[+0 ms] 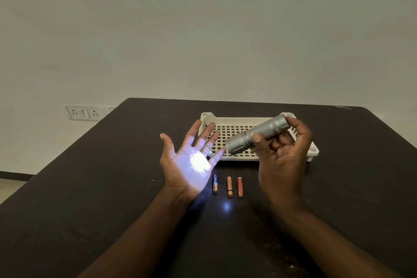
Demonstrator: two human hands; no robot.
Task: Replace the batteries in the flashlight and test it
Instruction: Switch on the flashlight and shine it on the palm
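Head view: right hand (281,153) partly hides flashlight (257,134).

Your left hand (188,160) is held palm up above the table, fingers spread and pointing away from you, thumb splayed to the left; a bright white patch of light sits on the palm; left forearm bare, running up from the bottom edge toward the wrist; your right hand (282,153) is raised, palm turned toward you, wrist roughly upright; thumb and curled fingers are closed around the flashlight (257,134), thumb pad on its near side, fingertips wrapped behind its tail end; right forearm bare, entering from the lower right; hands apart, not touching.
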